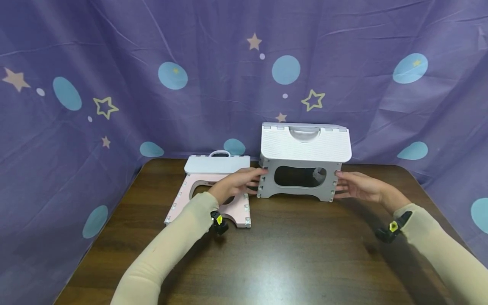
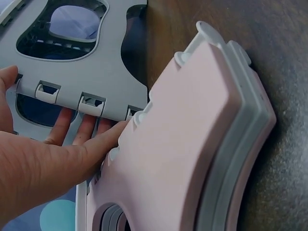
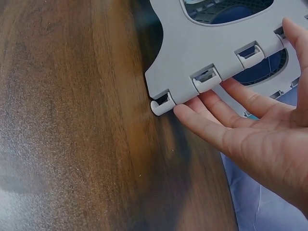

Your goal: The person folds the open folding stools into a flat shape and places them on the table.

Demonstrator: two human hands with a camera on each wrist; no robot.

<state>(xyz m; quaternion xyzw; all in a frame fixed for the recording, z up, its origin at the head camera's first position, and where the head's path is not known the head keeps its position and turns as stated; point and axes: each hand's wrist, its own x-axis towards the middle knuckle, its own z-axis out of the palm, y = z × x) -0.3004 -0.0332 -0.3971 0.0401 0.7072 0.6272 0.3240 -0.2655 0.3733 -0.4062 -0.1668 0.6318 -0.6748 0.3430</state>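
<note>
An unfolded step stool (image 1: 305,151), with a white textured top and grey legs, stands upright near the back of the table. My left hand (image 1: 237,181) holds its left side, thumb at the front edge and fingers along the side; the left wrist view shows these fingers (image 2: 60,126) by the hinges. On the opposite side, my right hand (image 1: 360,186) holds the stool likewise, its fingers (image 3: 199,120) against the hinged edge. Under my left forearm and hand lies a folded pink stool (image 1: 181,201) with a white top and carry handle, partly hidden.
The brown wooden table (image 1: 289,250) extends in front of both stools. A purple curtain (image 1: 228,84) with stars and blue dots hangs right behind the table and along its sides. Each wrist wears a small black camera on a strap.
</note>
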